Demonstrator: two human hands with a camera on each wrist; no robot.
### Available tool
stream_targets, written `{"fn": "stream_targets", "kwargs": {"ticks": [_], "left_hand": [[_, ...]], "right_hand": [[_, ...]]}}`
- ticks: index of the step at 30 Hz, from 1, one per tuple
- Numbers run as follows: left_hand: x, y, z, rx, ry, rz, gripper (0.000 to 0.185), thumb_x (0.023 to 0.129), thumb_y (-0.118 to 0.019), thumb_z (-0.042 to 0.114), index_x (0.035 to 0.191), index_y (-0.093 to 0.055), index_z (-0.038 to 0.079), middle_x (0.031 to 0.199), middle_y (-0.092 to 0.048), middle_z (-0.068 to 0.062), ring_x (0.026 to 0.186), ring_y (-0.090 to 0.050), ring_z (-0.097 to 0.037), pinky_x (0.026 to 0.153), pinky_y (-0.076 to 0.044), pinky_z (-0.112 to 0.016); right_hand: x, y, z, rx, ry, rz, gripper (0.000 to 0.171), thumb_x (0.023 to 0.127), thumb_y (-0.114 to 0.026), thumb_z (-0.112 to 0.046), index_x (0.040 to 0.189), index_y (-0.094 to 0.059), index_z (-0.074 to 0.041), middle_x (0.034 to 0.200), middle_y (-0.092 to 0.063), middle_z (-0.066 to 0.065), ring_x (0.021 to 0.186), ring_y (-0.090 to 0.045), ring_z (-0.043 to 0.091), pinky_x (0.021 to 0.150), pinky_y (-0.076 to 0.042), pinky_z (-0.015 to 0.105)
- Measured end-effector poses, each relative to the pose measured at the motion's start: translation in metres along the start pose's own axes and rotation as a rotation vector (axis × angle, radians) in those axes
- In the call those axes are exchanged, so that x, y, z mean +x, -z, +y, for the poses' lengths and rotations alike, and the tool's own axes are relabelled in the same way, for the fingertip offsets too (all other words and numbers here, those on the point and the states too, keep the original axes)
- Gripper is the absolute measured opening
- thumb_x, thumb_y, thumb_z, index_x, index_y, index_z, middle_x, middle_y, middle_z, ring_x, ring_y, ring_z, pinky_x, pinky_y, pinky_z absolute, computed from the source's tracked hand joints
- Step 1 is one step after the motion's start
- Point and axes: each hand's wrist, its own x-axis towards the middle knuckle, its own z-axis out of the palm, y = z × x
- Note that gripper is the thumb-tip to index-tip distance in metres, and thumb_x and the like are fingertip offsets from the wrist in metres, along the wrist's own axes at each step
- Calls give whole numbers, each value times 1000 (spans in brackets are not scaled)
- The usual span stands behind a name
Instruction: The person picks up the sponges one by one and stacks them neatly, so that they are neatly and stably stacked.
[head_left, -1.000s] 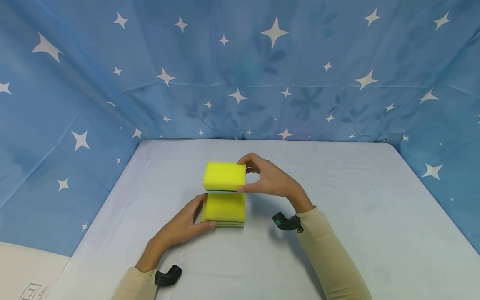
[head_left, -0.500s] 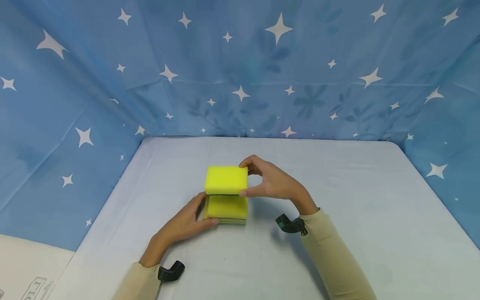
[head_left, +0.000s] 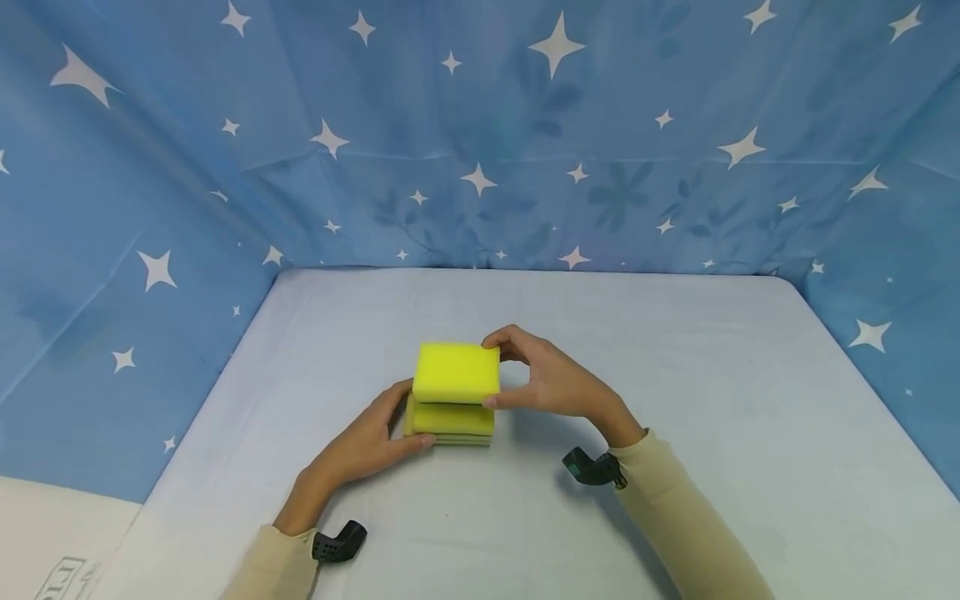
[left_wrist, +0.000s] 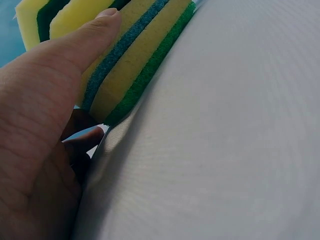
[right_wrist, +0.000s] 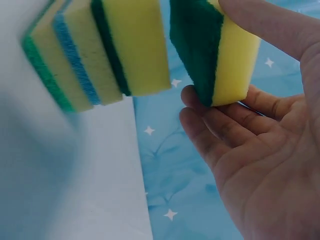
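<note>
My right hand (head_left: 542, 379) pinches a yellow sponge (head_left: 455, 372) with a green scouring underside (right_wrist: 196, 47), thumb on its near edge and fingers on its far edge. It hangs a little above a stack of sponges (head_left: 450, 422) on the table. The stack (right_wrist: 95, 52) has yellow layers with green and blue scouring pads between them. My left hand (head_left: 367, 440) holds the stack at its left side, thumb (left_wrist: 95, 37) on the front face and fingers behind. A small gap shows between the held sponge and the stack in the right wrist view.
The pale grey table (head_left: 675, 400) stretches around the stack, bounded behind and on both sides by a blue star-printed cloth (head_left: 525, 150). A black wrist mount (head_left: 339, 542) sits on each sleeve. A white surface (head_left: 45, 533) lies at the lower left.
My right hand has lowered the yellow sponge toward the stack, closing most of the gap. The left hand has stayed on the stack.
</note>
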Motion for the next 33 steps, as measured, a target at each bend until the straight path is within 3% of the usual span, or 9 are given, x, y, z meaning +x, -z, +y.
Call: {"fn": "stream_targets", "kwargs": {"ticks": [8, 18, 33], "left_hand": [[1, 2, -1, -5, -15, 6, 93, 94, -83, 49, 165, -36, 12, 165, -42, -11, 154, -37, -32, 123, -32, -59], [1, 0, -1, 5, -17, 4, 94, 95, -82, 49, 165, -35, 11, 166, -41, -13, 154, -37, -36, 122, -32, -62], [1, 0, 0, 5, 13, -1, 95, 93, -83, 51, 165, -36, 11, 166, -42, -12, 154, -37, -34, 123, -32, -60]], "right_hand": [[-4, -8, 0, 25, 32, -4, 69, 88, -91, -28, 143, -52, -12, 143, -58, 3, 132, -58, 26, 115, -44, 58], [-6, -13, -3, 9, 72, -16, 69, 86, -92, -26, 141, -53, -10, 140, -59, 3, 130, -60, 25, 114, -46, 57], [-8, -15, -4, -27, 29, -24, 71, 85, -94, -25, 140, -53, -9, 140, -60, 4, 130, -60, 28, 113, -47, 57]]}}
